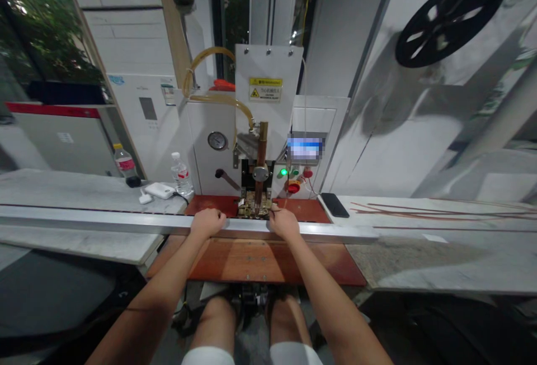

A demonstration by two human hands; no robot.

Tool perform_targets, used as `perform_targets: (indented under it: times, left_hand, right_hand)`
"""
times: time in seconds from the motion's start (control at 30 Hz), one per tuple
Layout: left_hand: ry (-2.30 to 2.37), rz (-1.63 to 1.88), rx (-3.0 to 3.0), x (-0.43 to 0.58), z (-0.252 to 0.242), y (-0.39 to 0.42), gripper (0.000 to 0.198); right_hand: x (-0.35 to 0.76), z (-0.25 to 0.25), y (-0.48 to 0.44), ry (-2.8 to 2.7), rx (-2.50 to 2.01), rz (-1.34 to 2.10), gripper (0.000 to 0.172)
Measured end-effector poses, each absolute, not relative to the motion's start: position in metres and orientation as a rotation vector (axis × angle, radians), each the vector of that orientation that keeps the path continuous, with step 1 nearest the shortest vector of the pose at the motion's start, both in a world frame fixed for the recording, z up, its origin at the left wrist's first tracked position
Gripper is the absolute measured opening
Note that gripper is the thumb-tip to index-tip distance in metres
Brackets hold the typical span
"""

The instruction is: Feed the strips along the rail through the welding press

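My left hand (208, 222) rests on the long silver metal bar (247, 226), just left of the machine's work spot. Its fingers are curled closed, and what they hold is hidden. On the other side of that spot, my right hand (284, 223) lies over the same bar with its fingers pinched together. A thin dark piece shows by its fingertips, too small to name. Between both hands, behind the bar, sits a brass-coloured metal fixture (248, 205). A copper-coloured upright rod (260, 150) of the white press machine (268, 63) comes down onto it.
Reddish-brown boards (268, 259) lie before and beside the fixture. A phone (334, 205) and several thin brown strips (403, 213) lie on the right. Left stand a water bottle (181, 175), a dark drink bottle (126, 166) and a white power bank (159, 190). A green lamp (284, 172) glows.
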State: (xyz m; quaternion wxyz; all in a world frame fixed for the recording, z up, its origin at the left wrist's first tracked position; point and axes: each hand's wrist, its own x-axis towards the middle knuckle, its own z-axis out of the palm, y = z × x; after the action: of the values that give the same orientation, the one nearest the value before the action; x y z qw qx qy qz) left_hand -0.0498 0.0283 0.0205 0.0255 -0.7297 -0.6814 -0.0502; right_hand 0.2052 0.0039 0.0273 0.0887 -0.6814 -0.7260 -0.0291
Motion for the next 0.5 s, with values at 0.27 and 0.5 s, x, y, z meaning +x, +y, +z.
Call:
perform_targets:
  times: [0.27, 0.5]
  left_hand:
    - [-2.090, -0.164, -2.268, -0.0515, 0.0187, 0.0303, 0.052]
    - [-2.053, -0.182, -2.261, -0.0516, 0.0190, 0.0310, 0.051]
  right_hand:
    - [0.2053, 0.0283, 0.0033, -2.162, -2.024, -0.104, 0.036]
    - [0.2062, 0.0261, 0.0048, -2.174, -2.008, -0.100, 0.036]
